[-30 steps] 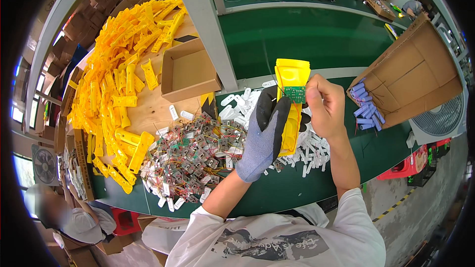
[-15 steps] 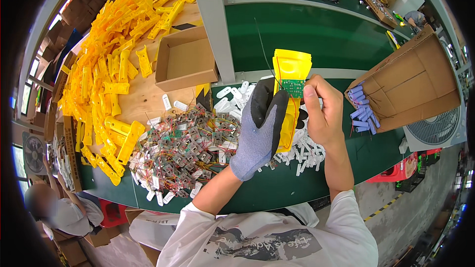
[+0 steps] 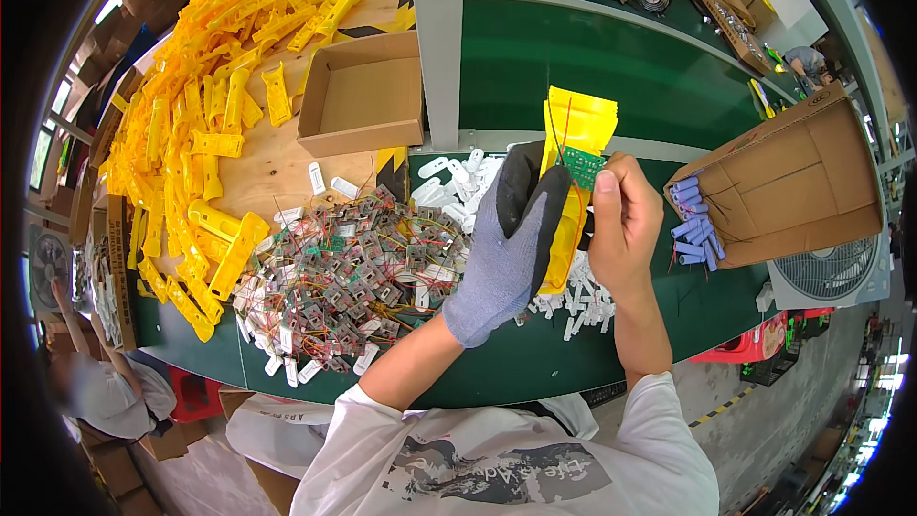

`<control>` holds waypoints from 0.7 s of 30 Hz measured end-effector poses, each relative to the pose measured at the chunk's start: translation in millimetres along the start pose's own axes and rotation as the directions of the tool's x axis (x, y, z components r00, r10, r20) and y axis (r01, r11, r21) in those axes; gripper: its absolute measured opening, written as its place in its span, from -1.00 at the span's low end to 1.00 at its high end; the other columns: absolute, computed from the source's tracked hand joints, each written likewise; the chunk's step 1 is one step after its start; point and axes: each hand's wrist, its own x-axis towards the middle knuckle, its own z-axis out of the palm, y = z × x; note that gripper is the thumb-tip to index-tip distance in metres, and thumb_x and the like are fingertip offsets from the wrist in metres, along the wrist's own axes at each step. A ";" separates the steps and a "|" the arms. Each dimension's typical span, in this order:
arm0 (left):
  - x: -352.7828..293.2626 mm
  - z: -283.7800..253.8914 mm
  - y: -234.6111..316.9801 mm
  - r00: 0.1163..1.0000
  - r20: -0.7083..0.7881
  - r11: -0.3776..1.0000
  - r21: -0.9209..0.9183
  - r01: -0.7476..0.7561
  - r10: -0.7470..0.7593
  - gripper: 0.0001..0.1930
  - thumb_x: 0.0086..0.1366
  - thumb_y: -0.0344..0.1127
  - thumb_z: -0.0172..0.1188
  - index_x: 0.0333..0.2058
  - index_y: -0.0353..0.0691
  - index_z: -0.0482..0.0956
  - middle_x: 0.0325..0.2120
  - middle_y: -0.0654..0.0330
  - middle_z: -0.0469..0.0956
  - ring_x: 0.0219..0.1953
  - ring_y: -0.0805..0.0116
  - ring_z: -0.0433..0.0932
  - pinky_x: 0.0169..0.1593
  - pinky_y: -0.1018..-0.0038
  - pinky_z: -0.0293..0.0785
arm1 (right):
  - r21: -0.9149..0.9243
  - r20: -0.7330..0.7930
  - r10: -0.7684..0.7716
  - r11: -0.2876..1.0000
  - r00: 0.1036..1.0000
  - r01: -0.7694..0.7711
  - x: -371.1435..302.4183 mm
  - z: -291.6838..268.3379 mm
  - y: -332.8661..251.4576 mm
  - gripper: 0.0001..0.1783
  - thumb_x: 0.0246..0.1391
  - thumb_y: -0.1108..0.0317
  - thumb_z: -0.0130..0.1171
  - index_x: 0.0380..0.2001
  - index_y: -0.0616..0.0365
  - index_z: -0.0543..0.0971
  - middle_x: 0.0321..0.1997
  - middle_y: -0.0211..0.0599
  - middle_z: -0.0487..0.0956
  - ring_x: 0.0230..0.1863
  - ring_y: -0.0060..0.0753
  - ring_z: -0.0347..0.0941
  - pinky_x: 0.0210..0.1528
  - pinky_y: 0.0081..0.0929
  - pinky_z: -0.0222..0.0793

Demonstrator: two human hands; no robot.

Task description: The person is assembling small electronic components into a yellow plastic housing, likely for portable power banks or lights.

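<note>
- The left hand [image 3: 506, 248], in a grey knit glove with black-coated fingertips, is wrapped around a long yellow moulded plastic housing [image 3: 570, 162] and holds it upright above the near edge of the green workbench [image 3: 611, 67]; the gloved fingers are clenched on the housing's left side.
- The bare right hand [image 3: 621, 225] pinches a small green circuit board [image 3: 581, 164] between thumb and forefinger and presses it against the upper face of the housing; thin red wires trail from the board along the yellow plastic.
- Judging by this, the step in hand is seating the board into the housing. The board sits tilted, so it does not look fully home yet.
- The next move would call for squaring the board to its recess and keeping the red wires out from under it, while the gloved hand keeps the housing steady.
- Below the hands, along the bench's near edge, lies a heap of small wired metal-and-board assemblies [image 3: 353, 277], with white plastic tabs [image 3: 583, 301] scattered just right of it.
- On the plywood sheet at the bench's left end, a large pile of yellow plastic housings [image 3: 210, 105] lies around an open brown cardboard tray [image 3: 363, 96].
- At the right edge, an open cardboard box [image 3: 793, 182] lies tipped, with blue cylindrical battery cells [image 3: 695, 220] at its mouth.
</note>
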 end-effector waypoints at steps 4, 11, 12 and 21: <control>-2.1 -7.1 7.4 0.998 0.023 0.998 -0.006 0.059 -0.059 -0.77 0.41 -0.33 -0.05 -0.06 -0.34 0.35 -0.33 0.20 0.44 -0.37 0.57 0.41 -0.32 0.58 0.41 | 0.050 0.011 0.056 0.997 0.998 -0.056 -4.7 6.6 -5.3 -0.73 0.24 0.36 -0.04 -0.54 0.22 0.32 -0.61 -0.39 0.26 -0.56 -0.64 0.12 -0.51 -0.61 0.04; -7.9 -6.2 21.3 0.990 0.137 0.939 0.341 -0.054 0.007 -0.70 0.33 -0.40 -0.03 -0.01 -0.43 0.30 -0.33 0.05 0.45 -0.32 0.41 0.44 -0.27 0.45 0.39 | 0.130 -0.070 -0.014 0.991 0.997 0.023 -6.2 7.9 -9.6 -0.71 0.30 0.27 -0.09 -0.50 0.17 0.30 -0.56 -0.51 0.25 -0.52 -0.72 0.07 -0.47 -0.65 0.00; -8.4 -7.6 21.4 0.990 0.143 0.937 0.344 -0.052 0.003 -0.70 0.33 -0.40 -0.03 -0.01 -0.43 0.30 -0.33 0.05 0.45 -0.32 0.41 0.44 -0.27 0.45 0.39 | 0.066 -0.134 -0.180 0.980 0.974 0.190 -6.2 10.3 -10.2 -0.69 0.31 0.23 -0.12 -0.49 0.16 0.30 -0.55 -0.54 0.24 -0.52 -0.75 0.04 -0.46 -0.68 -0.03; -11.5 2.2 21.2 0.997 0.057 0.992 0.121 0.045 -0.052 -0.71 0.39 -0.36 -0.12 0.01 -0.37 0.29 -0.28 0.14 0.42 -0.28 0.50 0.40 -0.17 0.52 0.39 | 0.181 0.021 -0.067 0.981 0.998 0.062 -1.8 -1.2 -13.7 -0.75 0.24 0.32 -0.03 -0.50 0.21 0.36 -0.59 -0.39 0.31 -0.59 -0.63 0.17 -0.53 -0.61 0.06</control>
